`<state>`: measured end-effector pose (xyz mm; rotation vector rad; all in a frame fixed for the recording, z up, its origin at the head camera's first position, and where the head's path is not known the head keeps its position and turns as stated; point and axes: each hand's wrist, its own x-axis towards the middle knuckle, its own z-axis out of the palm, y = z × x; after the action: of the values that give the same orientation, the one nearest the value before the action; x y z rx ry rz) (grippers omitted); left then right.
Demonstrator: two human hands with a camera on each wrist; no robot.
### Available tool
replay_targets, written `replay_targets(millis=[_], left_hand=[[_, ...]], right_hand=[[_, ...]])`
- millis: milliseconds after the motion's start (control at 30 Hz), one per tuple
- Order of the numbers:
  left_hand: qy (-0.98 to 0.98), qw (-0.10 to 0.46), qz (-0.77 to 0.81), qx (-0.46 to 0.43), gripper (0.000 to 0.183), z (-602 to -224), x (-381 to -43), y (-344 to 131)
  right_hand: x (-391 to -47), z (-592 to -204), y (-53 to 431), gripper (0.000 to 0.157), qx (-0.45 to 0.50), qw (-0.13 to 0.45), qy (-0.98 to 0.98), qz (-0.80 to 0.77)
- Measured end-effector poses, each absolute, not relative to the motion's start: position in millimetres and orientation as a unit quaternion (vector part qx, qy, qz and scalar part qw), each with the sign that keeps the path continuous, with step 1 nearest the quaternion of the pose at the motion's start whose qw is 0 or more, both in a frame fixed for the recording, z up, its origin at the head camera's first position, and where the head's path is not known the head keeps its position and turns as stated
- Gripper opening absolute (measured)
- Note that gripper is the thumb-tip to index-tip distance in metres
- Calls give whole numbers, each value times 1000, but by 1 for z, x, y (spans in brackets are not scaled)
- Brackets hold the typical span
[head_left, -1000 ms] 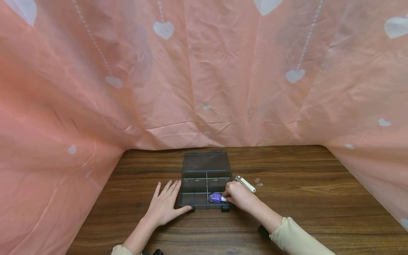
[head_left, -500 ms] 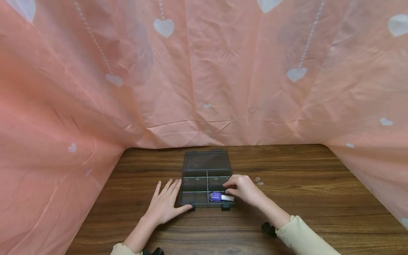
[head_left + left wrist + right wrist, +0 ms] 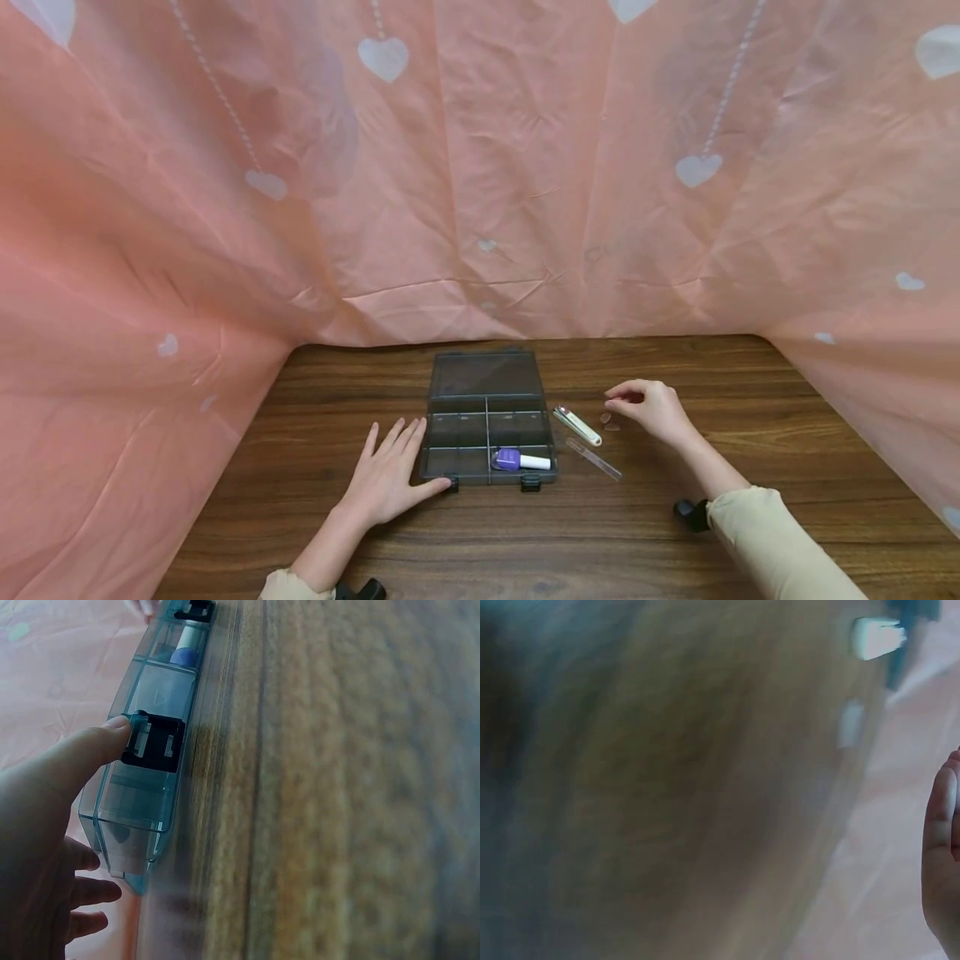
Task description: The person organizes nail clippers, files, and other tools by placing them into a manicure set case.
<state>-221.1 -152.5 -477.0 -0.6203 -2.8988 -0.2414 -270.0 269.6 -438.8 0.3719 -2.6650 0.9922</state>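
An open, dark see-through compartment box (image 3: 486,429) stands on the table. My left hand (image 3: 386,479) rests beside its left side with fingers spread, thumb tip on the left front latch (image 3: 154,741). Inside the front right compartment lies a purple nail polish bottle (image 3: 508,459) with a white cap. My right hand (image 3: 654,408) is to the right, fingers loosely bent and nothing visible in them, just above two small clear oval pieces (image 3: 611,427). Between box and hand lie a nail clipper (image 3: 579,426) and a clear flat stick (image 3: 594,458).
The wooden table (image 3: 360,379) extends to both sides of the box. A pink curtain (image 3: 480,167) with white hearts hangs behind and at the sides. The box's lid (image 3: 486,373) lies back toward the curtain.
My right hand has let go of the nail polish bottle, now lying in the compartment, and moved right past the nail clipper to the small clear pieces. The left hand has stayed put.
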Motion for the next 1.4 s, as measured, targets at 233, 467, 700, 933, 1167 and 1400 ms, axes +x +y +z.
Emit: replay_targets(millis=[233,467,700,933,1167,1400], left_hand=[[-972,83,-78,-206,102,-477,-221,-153],[-973,83,-77,-204,104,-478,-220,-153],[-973,83,-76,-204,104,-478,-220,-153],[-972,83,-77,-207,103,-477,-219,-153],[-973,81,-75,-205,104,-478,-219,-153],[-972,83,-76,-205,103,-478,-219,-152]], right_hand=[[-269,-450,282,19,98,101,-924,357],[-269,-460,287,19,72,61,-930,354],[-272,-466,287,18,86,50,-936,337],[-274,-469,287,14,107,51,-939,322],[-275,-472,286,8,120,56,-941,313],[-275,-470,286,6,127,58,-941,308]])
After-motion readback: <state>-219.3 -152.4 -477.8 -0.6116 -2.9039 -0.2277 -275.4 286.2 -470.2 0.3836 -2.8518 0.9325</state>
